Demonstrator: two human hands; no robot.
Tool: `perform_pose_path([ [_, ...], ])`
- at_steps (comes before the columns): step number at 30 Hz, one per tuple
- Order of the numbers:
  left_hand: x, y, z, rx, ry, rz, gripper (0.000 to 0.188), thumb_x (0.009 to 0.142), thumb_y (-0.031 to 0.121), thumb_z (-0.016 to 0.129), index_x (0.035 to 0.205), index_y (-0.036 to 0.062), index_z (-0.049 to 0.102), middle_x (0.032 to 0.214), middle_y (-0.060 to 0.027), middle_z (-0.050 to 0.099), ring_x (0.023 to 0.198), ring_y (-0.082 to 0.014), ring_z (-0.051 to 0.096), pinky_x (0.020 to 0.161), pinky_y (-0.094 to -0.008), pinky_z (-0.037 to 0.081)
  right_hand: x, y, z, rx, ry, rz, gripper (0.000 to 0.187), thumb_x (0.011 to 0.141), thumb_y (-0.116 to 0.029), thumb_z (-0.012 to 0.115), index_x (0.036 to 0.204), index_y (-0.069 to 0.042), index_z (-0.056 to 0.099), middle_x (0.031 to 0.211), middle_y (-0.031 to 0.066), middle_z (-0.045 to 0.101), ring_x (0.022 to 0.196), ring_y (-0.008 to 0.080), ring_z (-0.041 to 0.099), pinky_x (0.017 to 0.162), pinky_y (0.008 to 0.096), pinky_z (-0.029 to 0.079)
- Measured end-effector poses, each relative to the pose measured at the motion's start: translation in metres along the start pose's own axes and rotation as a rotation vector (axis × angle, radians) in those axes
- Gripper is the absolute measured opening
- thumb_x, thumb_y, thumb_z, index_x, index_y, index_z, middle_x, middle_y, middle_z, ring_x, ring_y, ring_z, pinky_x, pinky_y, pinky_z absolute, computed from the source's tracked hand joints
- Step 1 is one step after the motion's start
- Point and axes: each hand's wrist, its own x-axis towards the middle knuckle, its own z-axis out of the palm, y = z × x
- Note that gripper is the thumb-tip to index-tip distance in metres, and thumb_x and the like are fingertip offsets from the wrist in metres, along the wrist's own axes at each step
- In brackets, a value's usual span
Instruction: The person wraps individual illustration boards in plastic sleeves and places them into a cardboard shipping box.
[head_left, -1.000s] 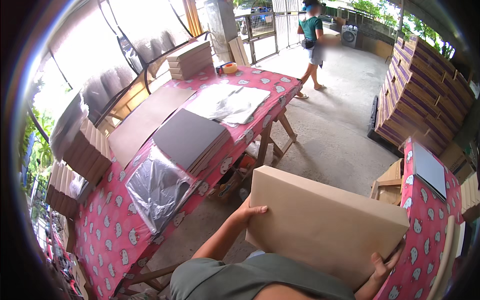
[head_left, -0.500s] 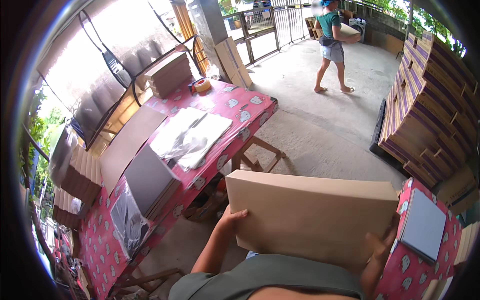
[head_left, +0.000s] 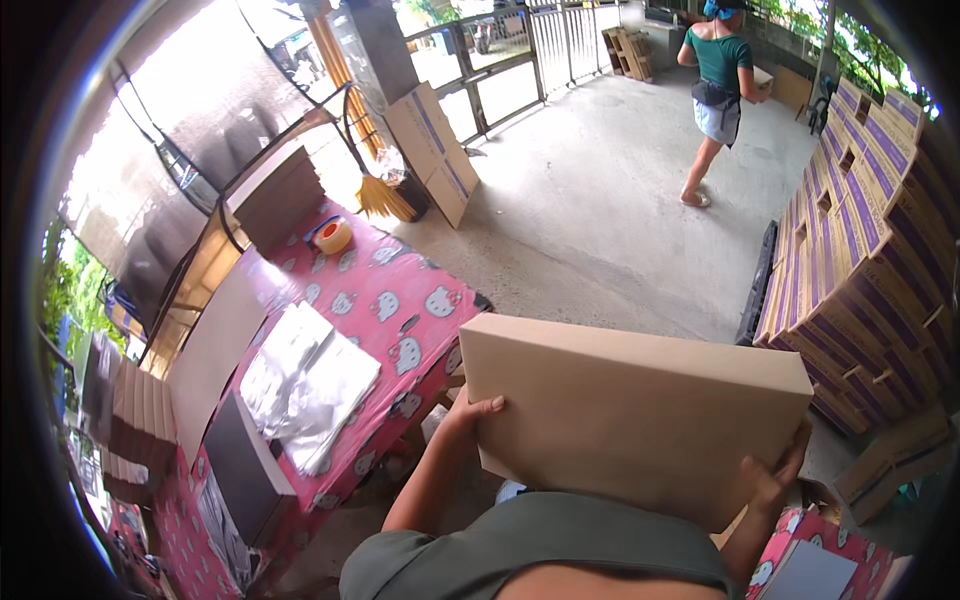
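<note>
A plain brown cardboard box (head_left: 630, 425) is held in front of my body, tilted, its long narrow side facing up. My left hand (head_left: 470, 415) grips its left end, the thumb lying on the broad face. At the right end my right hand (head_left: 775, 478) is closed around the lower corner, its thumb also on that face. Fingers behind the box are partly hidden. Left of the box stands a table with a pink patterned cloth (head_left: 440, 300), bearing a pile of clear plastic bags (head_left: 310, 385), a tape roll (head_left: 332, 236) and a dark flat stack (head_left: 245, 470).
Printed cartons (head_left: 860, 270) rise in a tall stack at the right. Ahead, another person (head_left: 718, 80) walks over the concrete floor (head_left: 590, 190) carrying a box. A broom (head_left: 380, 195) and flattened cardboard (head_left: 430, 150) lean by the pillar. A second pink-covered table (head_left: 790, 535) is at lower right.
My view has shifted, so the pink table now lies farther left and the second table lower. The box stays in both my hands. The other person has walked farther right.
</note>
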Motion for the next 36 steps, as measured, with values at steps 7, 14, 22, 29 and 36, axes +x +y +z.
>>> perform_pose_path([
  [7,0.183,-0.013,0.027,-0.062,0.070,-0.098,0.068,0.058,0.023,0.071,0.114,-0.0036,0.042,0.100,-0.0132,0.053,0.091,-0.0236,0.054,0.077,-0.0337,0.044,0.163,0.082,-0.010,0.050,0.041,0.103,0.072,0.056,-0.009,0.070,0.118,-0.001,0.035,0.102,0.0097,0.049,0.094,0.0180,0.049,0.081,0.0306,0.040],
  [14,0.384,-0.003,0.101,-0.095,0.113,0.035,0.070,0.058,0.021,0.069,0.117,-0.0024,0.039,0.104,-0.0144,0.051,0.096,-0.0260,0.052,0.080,-0.0372,0.044,0.380,0.162,-0.054,0.069,-0.052,0.035,0.074,0.058,-0.005,0.072,0.121,-0.001,0.034,0.112,0.0144,0.048,0.104,0.0225,0.048,0.088,0.0348,0.038],
  [22,0.570,0.014,0.159,-0.071,0.212,0.030,0.070,0.061,0.028,0.069,0.118,-0.0003,0.039,0.108,-0.0129,0.050,0.100,-0.0261,0.049,0.084,-0.0372,0.041,0.599,0.242,-0.068,0.054,-0.198,0.082,0.080,0.065,-0.017,0.076,0.127,-0.004,0.027,0.112,0.0124,0.048,0.103,0.0204,0.047,0.088,0.0346,0.037],
  [29,0.805,0.015,0.187,-0.111,0.171,0.088,0.063,0.069,0.021,0.067,0.119,-0.0003,0.036,0.108,-0.0111,0.049,0.101,-0.0235,0.048,0.085,-0.0353,0.040,0.797,0.340,-0.072,-0.135,-0.066,0.239,0.089,0.058,-0.045,0.077,0.123,0.001,0.038,0.111,0.0137,0.052,0.105,0.0212,0.049,0.088,0.0319,0.039],
  [36,1.047,0.047,0.246,0.079,-0.081,0.002,0.081,0.066,0.046,0.070,0.121,-0.0032,0.034,0.112,-0.0122,0.047,0.103,-0.0232,0.047,0.085,-0.0354,0.040,0.964,0.384,-0.099,-0.239,0.120,0.201,0.088,0.058,-0.043,0.077,0.123,0.002,0.038,0.110,0.0136,0.052,0.105,0.0208,0.049,0.088,0.0320,0.040],
])
